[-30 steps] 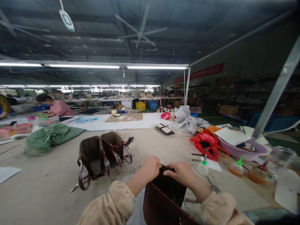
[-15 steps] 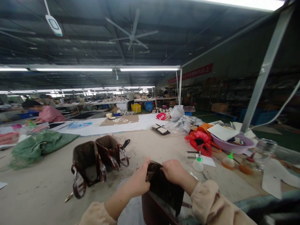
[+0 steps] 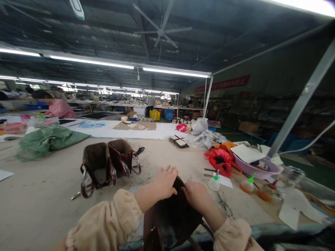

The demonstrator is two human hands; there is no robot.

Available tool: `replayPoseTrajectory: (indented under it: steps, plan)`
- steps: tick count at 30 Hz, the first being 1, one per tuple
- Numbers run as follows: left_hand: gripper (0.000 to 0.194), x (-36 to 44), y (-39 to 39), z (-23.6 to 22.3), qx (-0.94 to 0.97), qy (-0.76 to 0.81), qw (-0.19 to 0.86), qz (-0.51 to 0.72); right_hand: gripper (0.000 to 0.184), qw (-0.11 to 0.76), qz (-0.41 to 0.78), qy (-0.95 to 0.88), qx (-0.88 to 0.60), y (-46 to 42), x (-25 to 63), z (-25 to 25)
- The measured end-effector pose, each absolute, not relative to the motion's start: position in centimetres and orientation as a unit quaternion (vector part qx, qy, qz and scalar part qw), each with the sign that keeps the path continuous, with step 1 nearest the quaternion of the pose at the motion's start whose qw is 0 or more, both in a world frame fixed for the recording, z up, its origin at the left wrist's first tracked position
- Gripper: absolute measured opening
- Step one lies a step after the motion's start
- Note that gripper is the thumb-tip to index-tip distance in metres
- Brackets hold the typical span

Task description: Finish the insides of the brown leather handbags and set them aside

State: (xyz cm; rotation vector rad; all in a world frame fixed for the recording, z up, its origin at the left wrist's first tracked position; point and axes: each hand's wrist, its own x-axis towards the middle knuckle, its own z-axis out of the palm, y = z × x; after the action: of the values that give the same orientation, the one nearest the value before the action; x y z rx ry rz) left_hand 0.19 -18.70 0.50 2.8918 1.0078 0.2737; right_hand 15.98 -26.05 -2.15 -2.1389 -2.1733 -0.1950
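Observation:
A dark brown handbag (image 3: 172, 219) stands open-topped at the table's near edge, its dark lining facing me. My left hand (image 3: 162, 183) grips the far left part of its rim, fingers over the outside and thumb on the inner side. On the right part of the rim, my right hand (image 3: 197, 197) is closed, its fingers curled over the edge. Two more brown handbags, one (image 3: 96, 164) nearer and one (image 3: 121, 153) behind it, stand open to the left, their handles wrapped in clear plastic. Scissors (image 3: 224, 205) lie just right of my right hand.
Squeeze bottles, one (image 3: 214, 183) pale and one (image 3: 247, 184) amber, stand at the right near a purple basin (image 3: 269, 167) and a red plastic bag (image 3: 220, 160). Green sheeting (image 3: 49, 141) lies left. A person in pink (image 3: 61, 108) works beyond it.
My left hand has moved up and to the right along the rim, and more forearm shows. The handbag has tilted and shifted left. The view has turned slightly, uncovering the scissors.

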Motion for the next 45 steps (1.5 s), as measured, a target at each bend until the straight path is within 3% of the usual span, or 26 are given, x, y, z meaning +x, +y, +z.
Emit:
replayPoseTrajectory:
  steps: [5,7,12,19,26,45]
  plan:
    - [0.02,0.9,-17.3,-0.3,0.934,0.341,0.05,0.098,0.045,0.063,-0.009,-0.691,-0.72,-26.5,17.1,-2.0]
    - [0.014,0.8,-16.5,-0.6,0.933,0.345,0.04,0.1,0.044,0.072,0.017,-0.69,-0.72,-27.0,17.5,-2.2]
    - [0.018,0.7,-15.3,-0.6,0.938,0.325,0.034,0.112,0.035,0.066,0.015,-0.682,-0.728,-27.7,17.7,-3.3]
    - [0.023,-0.1,-14.4,-0.5,0.948,0.289,0.035,0.13,0.045,0.072,0.059,-0.682,-0.726,-27.2,17.2,-2.8]
    - [0.025,-0.6,-14.0,-0.7,0.943,0.307,0.006,0.128,0.036,0.154,0.115,-0.7,-0.688,-23.7,16.3,-1.1]
    - [0.028,0.3,-14.8,0.2,0.921,0.379,0.002,0.094,0.039,0.103,0.041,-0.704,-0.702,-21.7,14.3,-1.0]
